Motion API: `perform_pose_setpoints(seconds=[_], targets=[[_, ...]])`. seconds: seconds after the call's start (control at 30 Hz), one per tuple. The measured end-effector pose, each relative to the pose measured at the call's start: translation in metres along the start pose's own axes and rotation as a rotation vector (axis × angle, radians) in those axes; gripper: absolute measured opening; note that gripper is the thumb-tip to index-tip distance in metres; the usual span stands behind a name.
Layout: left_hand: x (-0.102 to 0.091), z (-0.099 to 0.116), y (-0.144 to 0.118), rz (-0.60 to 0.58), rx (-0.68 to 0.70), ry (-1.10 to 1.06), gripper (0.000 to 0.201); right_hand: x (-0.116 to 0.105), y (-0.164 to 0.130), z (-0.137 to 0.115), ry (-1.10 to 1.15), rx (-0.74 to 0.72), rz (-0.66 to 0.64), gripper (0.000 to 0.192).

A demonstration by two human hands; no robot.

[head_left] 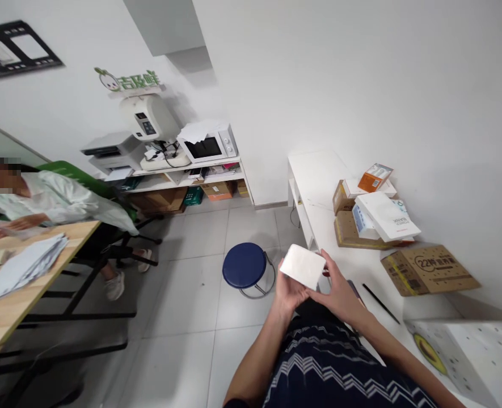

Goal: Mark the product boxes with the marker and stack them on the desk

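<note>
Both of my hands hold a small flat white packet [304, 265] in front of my lap. My left hand [288, 292] supports its lower left edge from beneath. My right hand [340, 292] grips its right side, thumb over the top corner. The packet is tilted and hovers near the front edge of a white counter [319, 175] on my right. My patterned dark clothing fills the bottom of the view.
On the counter lie a stack of cardboard and white boxes [372, 218], a flat carton [429, 269], a black pen [380, 303] and a white printed box [480, 357]. A blue stool [245, 264] stands on the tiled floor. A seated person [50, 198] works at a wooden table [16, 294] at left.
</note>
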State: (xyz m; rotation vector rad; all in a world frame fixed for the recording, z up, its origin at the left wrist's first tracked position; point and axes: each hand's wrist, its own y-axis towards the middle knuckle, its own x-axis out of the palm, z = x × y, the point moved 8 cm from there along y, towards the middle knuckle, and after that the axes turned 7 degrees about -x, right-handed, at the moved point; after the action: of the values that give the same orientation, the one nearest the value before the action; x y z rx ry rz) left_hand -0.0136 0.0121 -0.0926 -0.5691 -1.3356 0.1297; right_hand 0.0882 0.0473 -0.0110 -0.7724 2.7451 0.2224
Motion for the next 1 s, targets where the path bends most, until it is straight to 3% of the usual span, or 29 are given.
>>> perform_pose_setpoints(seconds=[0.07, 0.13, 0.23, 0.3, 0.37, 0.5, 0.63, 0.7, 0.87, 1.0], targets=[[-0.001, -0.009, 0.000, -0.001, -0.086, 0.074, 0.068, -0.009, 0.005, -0.003, -0.112, 0.001, 0.044, 0.093], [-0.008, -0.007, -0.006, 0.080, -0.109, 0.193, 0.082, -0.018, 0.009, -0.006, -0.161, -0.009, 0.071, 0.088], [-0.011, 0.030, -0.028, 0.166, 0.175, 0.411, 0.089, -0.028, 0.011, -0.005, -0.200, -0.038, 0.053, 0.083], [0.005, 0.053, -0.045, 0.076, 0.375, 0.621, 0.098, -0.032, 0.008, 0.001, -0.208, -0.019, 0.019, 0.083], [0.021, 0.060, -0.055, 0.002, 0.464, 0.890, 0.115, -0.032, 0.003, 0.008, -0.172, 0.030, -0.020, 0.085], [0.041, 0.047, -0.055, -0.072, 0.468, 1.147, 0.122, -0.024, -0.010, 0.017, -0.021, 0.115, -0.130, 0.085], [0.045, 0.030, -0.048, -0.050, 0.430, 1.175, 0.095, -0.027, -0.019, 0.032, 0.156, 0.127, -0.216, 0.084], [0.048, 0.030, -0.051, -0.016, 0.498, 1.210, 0.079, -0.040, -0.020, 0.052, 0.142, 0.141, -0.219, 0.075], [0.056, 0.042, -0.063, 0.047, 0.772, 1.283, 0.063, -0.108, -0.030, 0.148, -0.591, 0.463, -0.064, 0.050], [0.064, 0.048, -0.072, 0.058, 0.992, 1.317, 0.058, -0.127, -0.055, 0.202, -0.821, 0.657, -0.112, 0.038]])
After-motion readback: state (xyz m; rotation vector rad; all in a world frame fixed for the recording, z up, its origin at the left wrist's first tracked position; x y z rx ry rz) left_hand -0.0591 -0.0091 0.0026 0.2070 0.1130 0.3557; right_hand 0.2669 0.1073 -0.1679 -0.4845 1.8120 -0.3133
